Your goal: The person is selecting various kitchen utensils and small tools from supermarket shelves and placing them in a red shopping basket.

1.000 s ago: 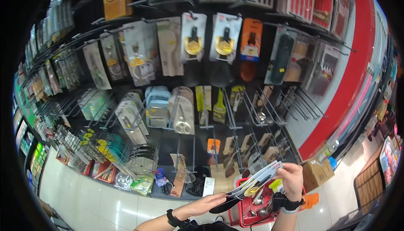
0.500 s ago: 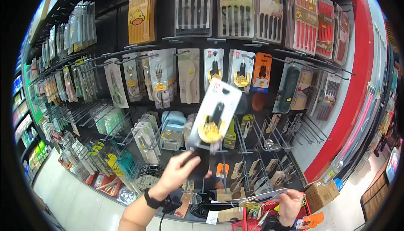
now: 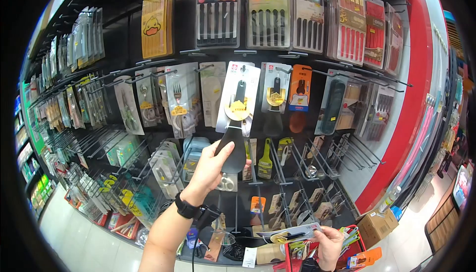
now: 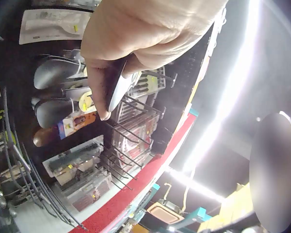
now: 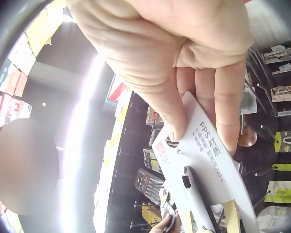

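Note:
My left hand [image 3: 204, 173] grips a carded black rice paddle [image 3: 234, 154] by its broad lower end, thumb across the front. Its white card [image 3: 250, 79] with a round yellow label points upward at the middle hook row, overlapping the packs there. In the left wrist view, the fingers hold the dark paddle edge-on. Lower right, my right hand [image 3: 329, 244] pinches the top of another white-carded pack [image 3: 308, 230] with a black handle and yellow label, tilted over the red basket. The right wrist view shows thumb and fingers on that printed card [image 5: 211, 145] beside its hanging hole.
A similar paddle pack [image 3: 273, 93] hangs right of the raised card, beside an orange-carded pack [image 3: 300, 91]. Bare metal hooks [image 3: 354, 155] jut out at right. The red basket [image 3: 358, 240] contains several utensils; a cardboard box [image 3: 378, 227] stands behind it.
One second ago both hands held the carded packs low over the basket. My left hand has since raised one paddle to the middle hook row; my right hand keeps the other low.

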The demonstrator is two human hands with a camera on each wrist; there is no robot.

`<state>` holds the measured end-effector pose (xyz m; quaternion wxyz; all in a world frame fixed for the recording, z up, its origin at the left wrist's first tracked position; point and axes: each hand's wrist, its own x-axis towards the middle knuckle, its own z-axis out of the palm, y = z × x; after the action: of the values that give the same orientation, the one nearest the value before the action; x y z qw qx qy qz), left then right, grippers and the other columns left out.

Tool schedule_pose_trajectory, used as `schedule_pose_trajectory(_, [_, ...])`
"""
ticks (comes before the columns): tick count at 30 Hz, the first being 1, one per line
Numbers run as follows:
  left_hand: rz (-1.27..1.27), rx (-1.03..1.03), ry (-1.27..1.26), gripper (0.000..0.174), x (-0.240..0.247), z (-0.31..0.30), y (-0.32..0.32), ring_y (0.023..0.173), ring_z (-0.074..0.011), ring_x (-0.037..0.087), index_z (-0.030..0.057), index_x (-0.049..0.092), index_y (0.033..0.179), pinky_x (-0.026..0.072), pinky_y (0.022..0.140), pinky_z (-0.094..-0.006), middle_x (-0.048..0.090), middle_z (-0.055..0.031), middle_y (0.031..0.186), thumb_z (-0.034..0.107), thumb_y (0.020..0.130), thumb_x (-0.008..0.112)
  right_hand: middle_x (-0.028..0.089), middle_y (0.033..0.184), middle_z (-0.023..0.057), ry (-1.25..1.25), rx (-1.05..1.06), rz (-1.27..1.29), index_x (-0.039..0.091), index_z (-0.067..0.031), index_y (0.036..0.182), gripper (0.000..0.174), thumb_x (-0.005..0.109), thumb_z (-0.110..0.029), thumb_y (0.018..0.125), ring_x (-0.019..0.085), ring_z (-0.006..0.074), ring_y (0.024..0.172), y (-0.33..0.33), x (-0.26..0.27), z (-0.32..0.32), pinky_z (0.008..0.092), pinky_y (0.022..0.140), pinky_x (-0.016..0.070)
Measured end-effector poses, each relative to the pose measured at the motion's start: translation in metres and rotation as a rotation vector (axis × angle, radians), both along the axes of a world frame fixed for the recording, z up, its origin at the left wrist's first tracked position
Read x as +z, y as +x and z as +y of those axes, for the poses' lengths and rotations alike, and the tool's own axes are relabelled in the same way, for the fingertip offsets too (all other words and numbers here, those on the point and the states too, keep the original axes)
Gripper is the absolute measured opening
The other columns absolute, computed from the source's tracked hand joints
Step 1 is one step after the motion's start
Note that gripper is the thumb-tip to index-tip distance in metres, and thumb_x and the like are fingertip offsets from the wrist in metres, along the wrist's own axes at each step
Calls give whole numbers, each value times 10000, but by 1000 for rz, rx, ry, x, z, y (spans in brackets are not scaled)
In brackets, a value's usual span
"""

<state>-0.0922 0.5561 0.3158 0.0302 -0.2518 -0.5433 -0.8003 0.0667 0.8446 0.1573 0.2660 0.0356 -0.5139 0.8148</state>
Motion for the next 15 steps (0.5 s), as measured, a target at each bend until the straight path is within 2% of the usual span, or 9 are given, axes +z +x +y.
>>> schedule_pose_trajectory(6, [-9,31,31,270,-8,0,-58,826,-263,660,-66,512,1059,567,727,-366,629,-172,942,178,944,511,675,803,144,2,-48,14,644,90,935,176,638,88,760,647,158,622,8,9,-1,266,577,572])
schedule_pose_trajectory(8, [-53,43,92,266,-16,5,-64,879,-264,650,-64,515,1067,559,764,-379,622,-165,989,172,944,510,650,974,99,288,-50,-270,608,30,1074,241,612,-6,836,614,164,851,24,14,4,260,765,487])
schedule_pose_trajectory(9, [-87,37,108,267,-21,6,-64,926,-281,637,-63,509,1088,539,822,-391,613,-163,1027,161,942,512,662,905,88,198,-82,-235,647,42,985,187,652,28,798,613,138,783,26,16,1,222,721,482])
schedule_pose_trajectory(13, [-181,-13,104,299,-49,2,-79,981,-319,615,-63,454,1151,502,890,-396,580,-188,1088,118,925,526,658,933,94,237,-108,-290,634,29,1035,217,630,16,818,613,144,812,29,16,5,212,716,479])
schedule_pose_trajectory(15, [-201,31,67,310,-56,-2,-71,994,-322,606,-66,447,1151,503,886,-386,574,-198,1092,117,917,535,675,806,143,108,-157,12,646,89,933,168,633,86,765,646,155,616,11,-5,13,272,581,576])
